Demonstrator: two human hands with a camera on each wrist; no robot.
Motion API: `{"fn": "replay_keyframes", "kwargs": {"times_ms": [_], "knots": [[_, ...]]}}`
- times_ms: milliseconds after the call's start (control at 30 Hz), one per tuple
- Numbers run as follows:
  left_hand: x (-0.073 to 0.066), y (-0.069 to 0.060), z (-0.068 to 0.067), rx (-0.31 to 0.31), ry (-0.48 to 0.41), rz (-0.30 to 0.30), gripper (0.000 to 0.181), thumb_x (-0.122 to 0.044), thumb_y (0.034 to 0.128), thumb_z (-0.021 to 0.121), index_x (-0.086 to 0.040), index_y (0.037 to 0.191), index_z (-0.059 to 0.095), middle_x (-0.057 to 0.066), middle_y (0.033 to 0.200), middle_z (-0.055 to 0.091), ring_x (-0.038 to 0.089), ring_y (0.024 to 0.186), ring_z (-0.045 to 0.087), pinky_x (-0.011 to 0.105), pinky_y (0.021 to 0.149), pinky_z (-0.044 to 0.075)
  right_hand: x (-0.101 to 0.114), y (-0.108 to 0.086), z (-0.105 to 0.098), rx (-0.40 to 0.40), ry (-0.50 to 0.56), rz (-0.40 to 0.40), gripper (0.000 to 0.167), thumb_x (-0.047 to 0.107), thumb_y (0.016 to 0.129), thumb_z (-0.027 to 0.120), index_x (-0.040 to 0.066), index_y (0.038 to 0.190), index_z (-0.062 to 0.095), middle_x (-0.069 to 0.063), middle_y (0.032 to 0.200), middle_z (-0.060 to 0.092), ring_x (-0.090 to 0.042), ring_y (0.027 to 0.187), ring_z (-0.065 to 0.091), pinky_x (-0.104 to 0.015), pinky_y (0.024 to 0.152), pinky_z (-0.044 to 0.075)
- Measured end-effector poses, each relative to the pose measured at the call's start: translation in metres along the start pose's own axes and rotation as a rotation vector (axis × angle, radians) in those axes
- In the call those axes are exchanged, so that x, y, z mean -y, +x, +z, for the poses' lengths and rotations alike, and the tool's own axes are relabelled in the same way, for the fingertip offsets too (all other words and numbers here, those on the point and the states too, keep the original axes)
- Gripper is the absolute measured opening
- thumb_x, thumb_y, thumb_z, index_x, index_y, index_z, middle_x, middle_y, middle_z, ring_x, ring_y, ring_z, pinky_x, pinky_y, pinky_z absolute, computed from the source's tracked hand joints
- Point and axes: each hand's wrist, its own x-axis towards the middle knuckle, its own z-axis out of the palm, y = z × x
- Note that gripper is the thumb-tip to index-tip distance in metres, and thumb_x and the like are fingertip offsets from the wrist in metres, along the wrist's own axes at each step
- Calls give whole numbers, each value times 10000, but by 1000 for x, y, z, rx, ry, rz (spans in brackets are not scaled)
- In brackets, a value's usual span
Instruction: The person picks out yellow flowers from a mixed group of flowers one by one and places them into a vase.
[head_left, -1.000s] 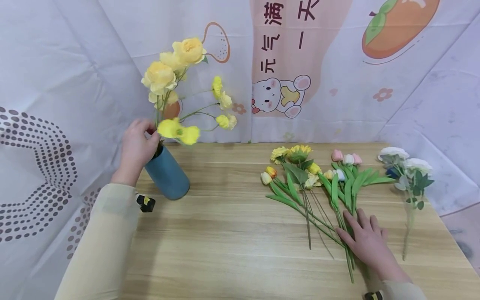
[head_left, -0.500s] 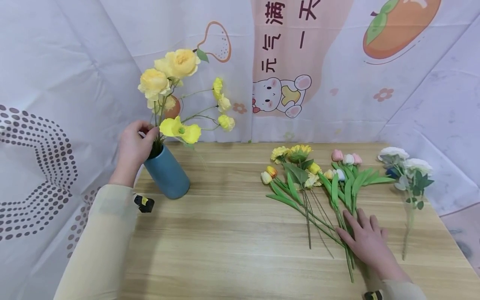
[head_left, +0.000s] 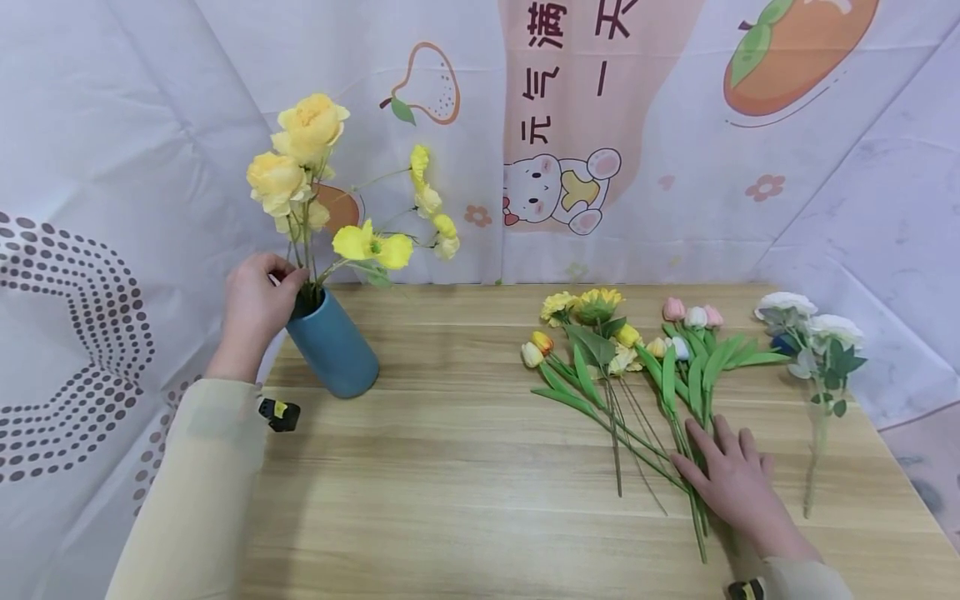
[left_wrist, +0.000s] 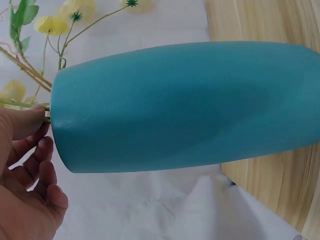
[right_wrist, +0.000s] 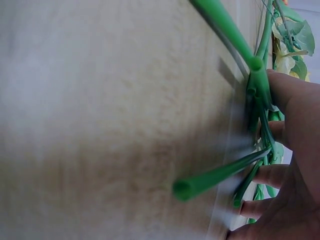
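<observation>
At the mouth of a blue vase (head_left: 333,346), my left hand (head_left: 258,304) pinches flower stems between thumb and finger. Pale yellow roses (head_left: 311,129) rise above it, and bright yellow flowers (head_left: 372,246) lean out to the right. The left wrist view shows the thumb and finger on thin stems beside the rim of the vase (left_wrist: 175,107), the other fingers loosely bent. On the table's right side my right hand (head_left: 738,487) rests spread over green tulip stems (head_left: 693,500). In the right wrist view the fingers of that hand (right_wrist: 300,165) lie across the stems (right_wrist: 215,177).
Left of the right hand lie yellow flowers (head_left: 597,308) and orange and white tulips (head_left: 532,354); pink and white tulips (head_left: 696,317) lie above it. White roses (head_left: 836,332) lie at the table's right edge. A printed cloth (head_left: 450,167) hangs behind the table (head_left: 450,500).
The left hand has shifted slightly left and down. The pale yellow roses have moved left and stand more upright, and the small yellow flowers have swung left a little. The right hand has stayed put.
</observation>
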Motion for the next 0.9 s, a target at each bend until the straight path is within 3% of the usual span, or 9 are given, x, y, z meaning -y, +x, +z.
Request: {"fn": "replay_keyframes", "kwargs": {"times_ms": [300, 533, 700, 767, 900], "knots": [[12, -6, -8, 82, 45, -55, 374, -266, 1020, 600, 102, 994, 665, 263, 1122, 540, 413, 997, 514, 534, 832, 430, 0, 0, -1, -2, 4, -6, 783, 572, 1035, 486, 18, 1565, 325, -443, 1543, 178, -755, 1336, 127, -892, 935, 143], [20, -15, -7, 81, 60, -76, 420, -311, 1017, 600, 104, 989, 661, 304, 1178, 517, 444, 1071, 489, 574, 904, 405, 0, -1, -2, 4, 7, -11, 782, 568, 1037, 484, 13, 1563, 324, -448, 1543, 170, -763, 1333, 118, -889, 944, 131], [14, -27, -4, -2, 54, -67, 367, -266, 1022, 586, 89, 985, 672, 272, 1190, 503, 462, 1126, 474, 584, 937, 405, -1, 0, -1, 11, 8, -11, 789, 573, 1036, 483, 15, 1569, 318, -445, 1548, 163, -762, 1336, 111, -888, 944, 128], [9, -33, -1, -69, 54, -24, 330, -226, 1014, 594, 84, 940, 679, 261, 1147, 516, 462, 1105, 480, 582, 918, 414, -1, 0, 0, 13, 10, -11, 789, 572, 1035, 484, 12, 1567, 319, -447, 1548, 161, -763, 1336, 109, -889, 943, 127], [0, -47, 9, -216, 77, 127, 279, -150, 984, 630, 92, 855, 683, 254, 1014, 556, 471, 986, 504, 586, 854, 420, -1, 0, -2, 17, 14, -6, 792, 575, 1035, 483, 11, 1566, 319, -449, 1546, 160, -762, 1336, 106, -887, 949, 126]]}}
